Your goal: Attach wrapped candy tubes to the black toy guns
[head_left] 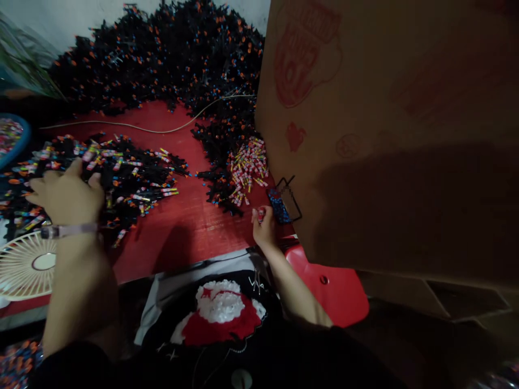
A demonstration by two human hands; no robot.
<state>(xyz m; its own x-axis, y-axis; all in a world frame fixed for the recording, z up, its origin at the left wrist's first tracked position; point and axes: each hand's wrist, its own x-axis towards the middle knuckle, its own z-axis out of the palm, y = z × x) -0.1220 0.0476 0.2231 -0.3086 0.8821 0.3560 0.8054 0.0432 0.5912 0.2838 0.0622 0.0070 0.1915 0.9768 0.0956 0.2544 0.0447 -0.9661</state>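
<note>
My left hand (pixel 67 194) lies with its fingers spread on a loose heap of small black parts mixed with colourful little tubes (pixel 121 178), and a pale band circles that wrist. My right hand (pixel 263 227) pinches a small red piece near the table's front edge. Just beyond it is a black wire frame (pixel 286 201) with small blue pieces inside. A pile of pink and yellow tubes (pixel 247 170) lies beyond my right hand, against a much larger black mound with orange and blue specks (pixel 162 59).
The heaps lie on a red surface (pixel 182 237), and a pale cable (pixel 133 127) crosses it. A tall cardboard sheet with red printing (pixel 365 108) rises on the right. A cream fan (pixel 26 265) sits at the left, a blue tub (pixel 12 138) behind it, and a red seat (pixel 328 292) at lower right.
</note>
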